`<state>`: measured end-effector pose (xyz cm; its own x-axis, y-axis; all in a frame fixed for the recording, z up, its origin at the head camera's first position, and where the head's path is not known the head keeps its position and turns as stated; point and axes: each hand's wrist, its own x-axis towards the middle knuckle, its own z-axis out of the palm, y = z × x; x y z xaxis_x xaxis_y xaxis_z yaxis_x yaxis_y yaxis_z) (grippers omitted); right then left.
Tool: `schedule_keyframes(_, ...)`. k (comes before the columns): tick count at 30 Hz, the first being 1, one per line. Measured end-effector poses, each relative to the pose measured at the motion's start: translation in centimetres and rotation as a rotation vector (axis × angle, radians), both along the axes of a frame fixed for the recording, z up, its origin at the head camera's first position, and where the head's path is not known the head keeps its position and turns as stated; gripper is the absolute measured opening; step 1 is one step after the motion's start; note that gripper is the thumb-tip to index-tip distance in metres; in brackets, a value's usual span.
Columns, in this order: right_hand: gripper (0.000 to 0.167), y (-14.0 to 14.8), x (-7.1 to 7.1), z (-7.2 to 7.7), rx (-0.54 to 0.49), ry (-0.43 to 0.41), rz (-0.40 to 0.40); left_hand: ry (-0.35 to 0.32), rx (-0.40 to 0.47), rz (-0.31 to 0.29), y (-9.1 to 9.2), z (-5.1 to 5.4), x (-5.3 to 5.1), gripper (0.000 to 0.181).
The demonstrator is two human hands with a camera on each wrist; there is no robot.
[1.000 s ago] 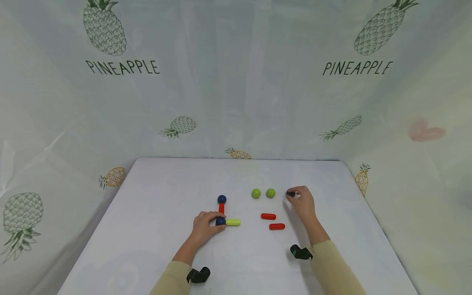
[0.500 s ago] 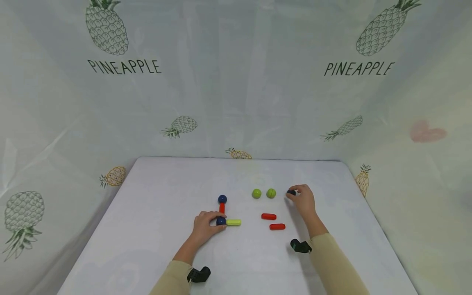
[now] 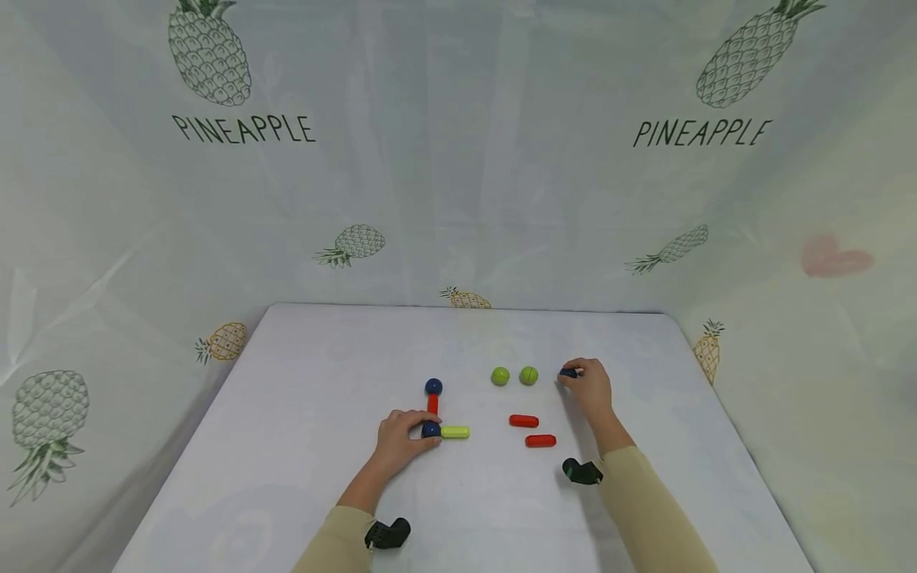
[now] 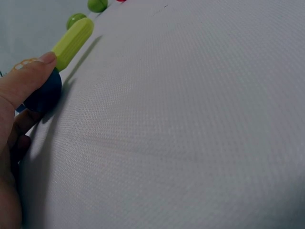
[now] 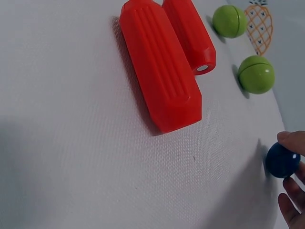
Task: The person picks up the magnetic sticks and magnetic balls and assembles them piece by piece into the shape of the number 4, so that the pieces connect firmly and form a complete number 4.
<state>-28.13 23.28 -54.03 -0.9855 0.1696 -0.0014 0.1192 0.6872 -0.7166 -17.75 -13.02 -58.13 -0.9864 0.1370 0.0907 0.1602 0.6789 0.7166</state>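
Note:
In the head view my left hand (image 3: 396, 442) holds a dark blue ball (image 3: 431, 429) between thumb and fingers, low on the table. A lime-yellow rod (image 3: 455, 432) sticks out from that ball to the right. Behind it a red rod (image 3: 433, 404) runs away to a second blue ball (image 3: 433, 386); fingertips partly hide the rod's near end. On the right, my right hand (image 3: 593, 390) pinches another blue ball (image 5: 282, 160) by its sides. Whether that ball touches the table is hard to tell.
Two green balls (image 3: 500, 376) sit side by side left of the right hand. Nearer lie two loose red rods (image 3: 540, 440), roughly parallel; one shows a silvery disc at its end in the right wrist view. Pineapple-print cloth (image 3: 458, 199) hangs behind the white table (image 3: 322, 342).
My right wrist has edged slightly away from me, its fingers still on the blue ball. The left hand and its pieces stay put, and the head view has shifted a little.

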Motion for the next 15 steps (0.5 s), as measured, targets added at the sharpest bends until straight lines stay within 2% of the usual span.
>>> schedule_keyframes(15, 0.026, -0.32, -0.27, -0.54, -0.009, 0.002, -0.006, 0.004, 0.003, -0.007, 0.01, 0.26, 0.08, 0.026)
